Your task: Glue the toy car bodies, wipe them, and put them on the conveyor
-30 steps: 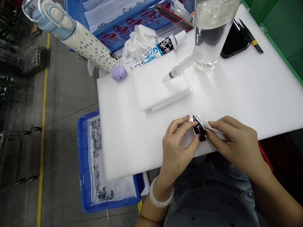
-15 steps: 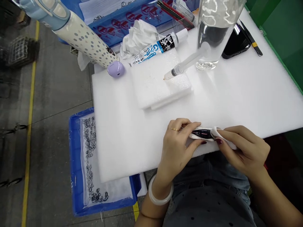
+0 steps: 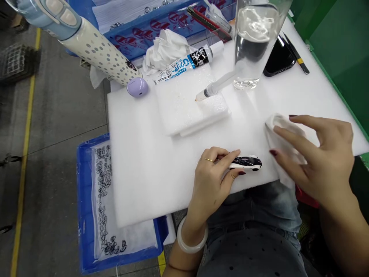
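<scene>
A small white toy car (image 3: pixel 255 163) with a black top lies by the board's near edge. My left hand (image 3: pixel 211 173) is closed on its left end, thumb and forefinger on either side, hiding that part. To the right, my right hand (image 3: pixel 319 154) has its fingers spread over a crumpled white cloth (image 3: pixel 288 148); thumb and forefinger are apart. The cloth's lower end hangs at the board's edge. Farther back, a syringe (image 3: pixel 210 90) rests with its tip on a white foam block (image 3: pixel 190 111).
On the white foam board (image 3: pixel 144 173) stand a clear cup of liquid (image 3: pixel 248 65) and a purple case (image 3: pixel 137 87). Behind are a glue tube (image 3: pixel 187 63), crumpled tissue (image 3: pixel 165 48), a phone (image 3: pixel 278 61), tweezers (image 3: pixel 298 55) and a spotted bottle (image 3: pixel 100 52). A blue tray (image 3: pixel 83 215) sits lower left.
My right hand has moved away from the car to the right with the cloth, and its fingers have spread. The car's right end is uncovered. My left hand keeps its hold.
</scene>
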Action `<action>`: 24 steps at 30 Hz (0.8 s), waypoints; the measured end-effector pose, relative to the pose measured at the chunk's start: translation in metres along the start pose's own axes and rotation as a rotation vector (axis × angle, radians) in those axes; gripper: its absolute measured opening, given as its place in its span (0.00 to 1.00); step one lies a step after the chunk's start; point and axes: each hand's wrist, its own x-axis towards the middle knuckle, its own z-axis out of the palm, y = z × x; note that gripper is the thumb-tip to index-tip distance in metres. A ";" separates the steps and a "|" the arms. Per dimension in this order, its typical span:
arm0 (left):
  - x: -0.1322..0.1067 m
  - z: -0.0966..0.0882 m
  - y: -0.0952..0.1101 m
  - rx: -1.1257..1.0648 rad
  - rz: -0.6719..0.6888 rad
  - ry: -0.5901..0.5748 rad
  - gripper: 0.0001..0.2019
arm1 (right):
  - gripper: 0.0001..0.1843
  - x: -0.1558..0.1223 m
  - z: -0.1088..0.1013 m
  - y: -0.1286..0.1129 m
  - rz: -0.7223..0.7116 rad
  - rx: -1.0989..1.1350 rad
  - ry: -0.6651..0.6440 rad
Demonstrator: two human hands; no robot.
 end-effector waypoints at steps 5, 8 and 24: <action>0.002 -0.001 0.002 -0.011 -0.027 -0.026 0.14 | 0.15 -0.002 0.014 -0.016 -0.102 0.074 -0.044; 0.002 -0.001 0.002 -0.006 -0.028 -0.026 0.14 | 0.13 -0.009 0.020 -0.023 -0.111 0.096 0.007; -0.010 -0.008 -0.009 0.009 0.061 0.036 0.15 | 0.25 -0.008 -0.004 0.009 0.129 0.171 -0.023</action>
